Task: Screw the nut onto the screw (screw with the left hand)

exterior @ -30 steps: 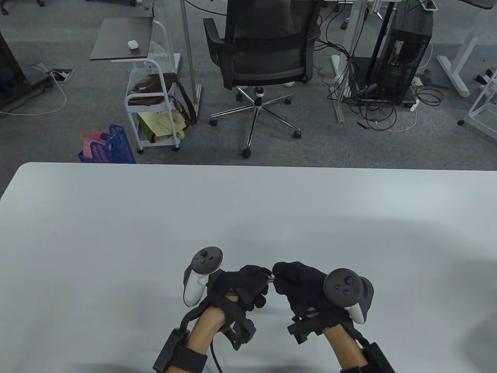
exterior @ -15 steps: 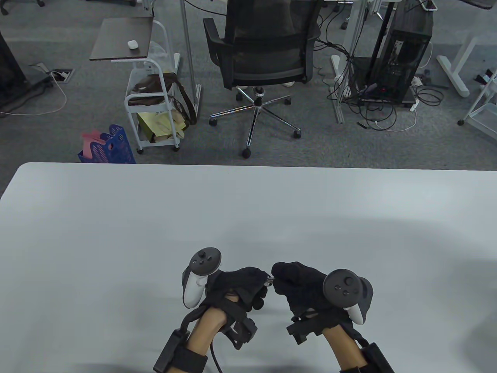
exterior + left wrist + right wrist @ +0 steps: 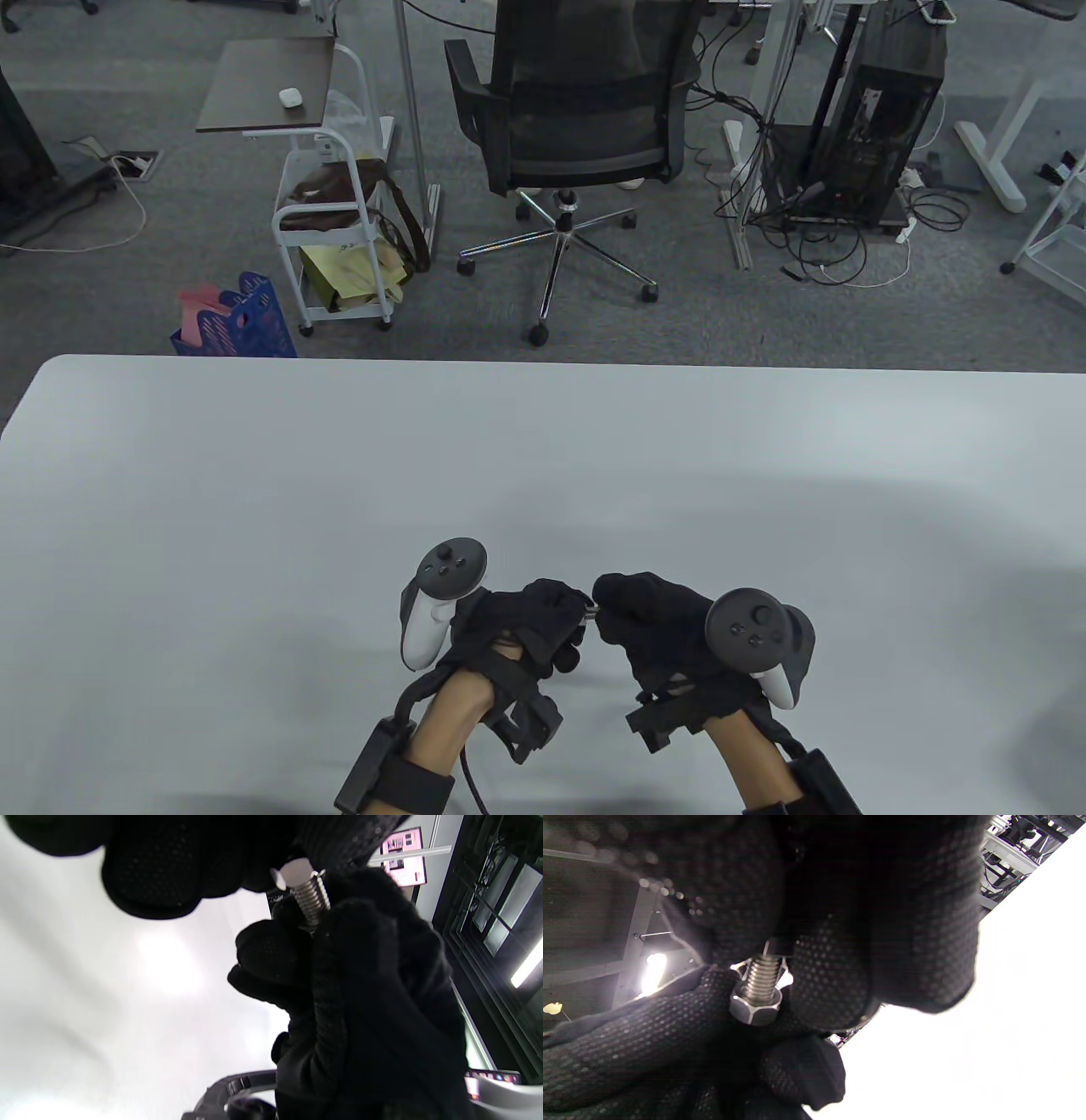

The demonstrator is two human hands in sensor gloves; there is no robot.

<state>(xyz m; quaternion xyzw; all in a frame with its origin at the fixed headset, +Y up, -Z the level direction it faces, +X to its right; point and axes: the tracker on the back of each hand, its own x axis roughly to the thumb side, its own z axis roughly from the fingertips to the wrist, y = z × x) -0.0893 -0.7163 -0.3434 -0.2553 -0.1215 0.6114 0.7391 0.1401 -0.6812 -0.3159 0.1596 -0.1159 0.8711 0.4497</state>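
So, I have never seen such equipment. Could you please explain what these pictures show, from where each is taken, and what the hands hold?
Two human hands in black sensor gloves work above a white table; a tracker is strapped on each. One camera looks down at the table; two more sit on the wrists, very close. The left hand grips a hexagonal nut threaded on a screw; the right hand holds the screw's other end. Nothing else shows on the table.

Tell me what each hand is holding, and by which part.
The left hand grips the nut by its sides. The right hand holds the screw at its far end; the head is hidden.
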